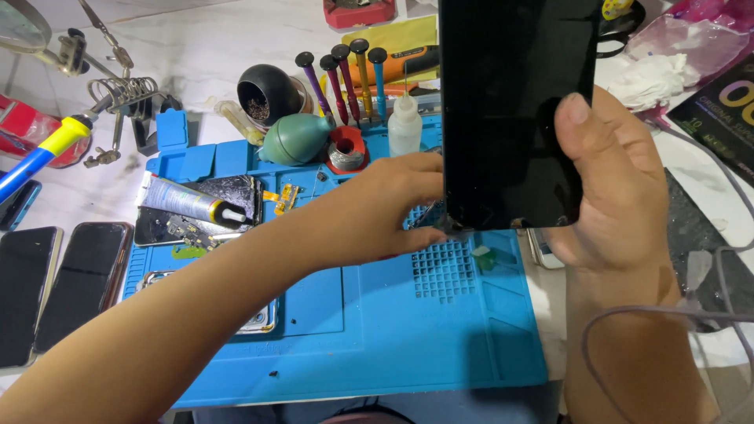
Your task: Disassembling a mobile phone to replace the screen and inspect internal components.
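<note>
A blue work mat point(393, 330) covers the middle of the white table point(196, 47), and above its right part a large black phone screen panel point(510, 110) is held upright. The right hand point(613, 196) grips the panel's right edge, fingers curled behind it and the thumb pressed flat on the dark glass. The left hand point(377, 208) reaches across the mat, loosely curled, its fingertips pinching at the panel's lower left corner; behind it stand a green rubber blower point(297, 139) and a small white bottle point(405, 126).
</note>
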